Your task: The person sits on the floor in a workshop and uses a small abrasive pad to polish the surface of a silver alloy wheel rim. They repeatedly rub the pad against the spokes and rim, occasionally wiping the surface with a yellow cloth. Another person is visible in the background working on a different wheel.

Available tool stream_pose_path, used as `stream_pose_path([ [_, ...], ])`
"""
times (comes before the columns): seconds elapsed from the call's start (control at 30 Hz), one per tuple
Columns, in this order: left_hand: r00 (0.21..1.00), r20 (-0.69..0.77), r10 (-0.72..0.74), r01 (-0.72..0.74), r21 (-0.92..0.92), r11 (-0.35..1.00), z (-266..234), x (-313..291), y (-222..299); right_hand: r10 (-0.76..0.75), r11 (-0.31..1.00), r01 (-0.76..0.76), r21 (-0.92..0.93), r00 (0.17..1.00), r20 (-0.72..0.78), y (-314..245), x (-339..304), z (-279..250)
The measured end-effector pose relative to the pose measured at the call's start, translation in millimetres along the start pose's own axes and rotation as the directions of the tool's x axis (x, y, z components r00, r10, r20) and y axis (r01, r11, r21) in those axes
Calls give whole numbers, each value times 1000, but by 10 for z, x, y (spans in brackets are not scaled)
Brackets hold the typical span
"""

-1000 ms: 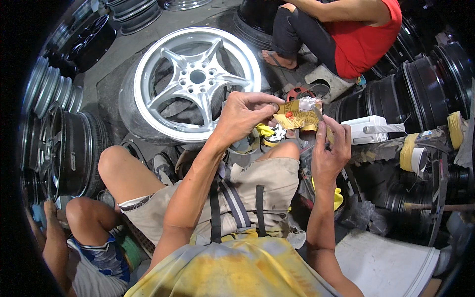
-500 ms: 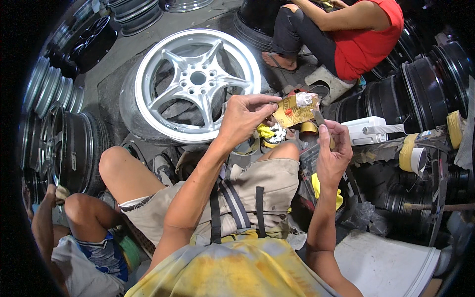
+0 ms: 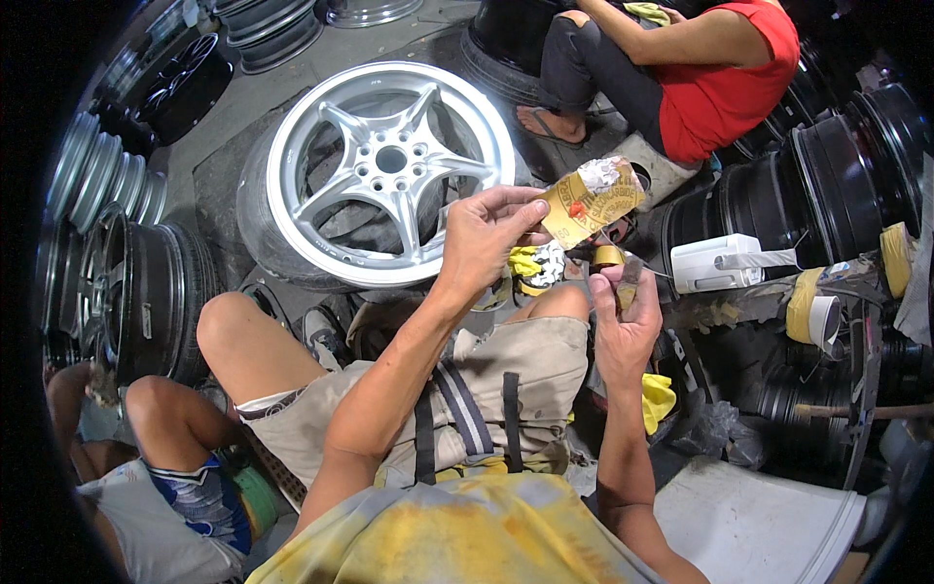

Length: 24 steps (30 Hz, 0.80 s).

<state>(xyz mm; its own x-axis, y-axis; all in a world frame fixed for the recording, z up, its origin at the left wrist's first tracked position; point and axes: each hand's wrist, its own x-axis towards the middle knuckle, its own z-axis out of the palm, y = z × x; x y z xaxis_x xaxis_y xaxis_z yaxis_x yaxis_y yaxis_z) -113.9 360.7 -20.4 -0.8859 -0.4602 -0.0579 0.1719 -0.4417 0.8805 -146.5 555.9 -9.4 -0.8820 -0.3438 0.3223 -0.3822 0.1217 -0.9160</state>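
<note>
My left hand (image 3: pixel 496 229) pinches the edge of a piece of yellow sandpaper (image 3: pixel 574 224), printed side up, over my lap. On it sit a lump of white putty (image 3: pixel 601 173) and a small red dab (image 3: pixel 578 209). Just below and to the right, my right hand (image 3: pixel 625 326) is closed on a small flat putty knife (image 3: pixel 630 274); its blade points up, apart from the sandpaper, and the fingers partly hide it. A silver five-spoke wheel rim (image 3: pixel 391 161) lies face up beyond my left hand, resting on a tyre.
A roll of yellow tape (image 3: pixel 608 255) and crumpled yellow-and-white material (image 3: pixel 533 265) lie beneath my hands. Stacked black rims (image 3: pixel 749 200) stand at right, with a white plastic container (image 3: pixel 715 263) before them. A person in red (image 3: pixel 725 88) sits at far right; another (image 3: pixel 185 487) is at near left.
My right hand has dropped down and slightly left, taking the putty knife's blade off the sandpaper. My left hand has raised and tilted the sandpaper a little to the right.
</note>
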Motion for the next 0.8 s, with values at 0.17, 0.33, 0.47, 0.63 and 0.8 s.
stream_pose_path([
  [0.17, 1000, -7, -29, 28, -149, 988, 121, -50, -64, 80, 994, -79, 80, 997, -18, 1, 57, 154],
  [0.33, 1000, -26, -4, -1, -190, 982, 176, -97, -175, 149, 982, -140, 128, 987, -63, 13, 100, 235],
  [0.47, 996, 45, -80, 87, -191, 978, 116, -96, -158, 148, 986, -138, 90, 983, -107, -36, 173, 155],
  [0.63, 977, 104, -184, 202, -203, 958, 117, -76, -8, 117, 993, -119, -12, 989, -92, -97, 226, 34],
  [0.8, 955, 168, -243, 267, -137, 954, 26, -38, -21, 90, 993, -93, -70, 995, -50, -22, 248, -67],
])
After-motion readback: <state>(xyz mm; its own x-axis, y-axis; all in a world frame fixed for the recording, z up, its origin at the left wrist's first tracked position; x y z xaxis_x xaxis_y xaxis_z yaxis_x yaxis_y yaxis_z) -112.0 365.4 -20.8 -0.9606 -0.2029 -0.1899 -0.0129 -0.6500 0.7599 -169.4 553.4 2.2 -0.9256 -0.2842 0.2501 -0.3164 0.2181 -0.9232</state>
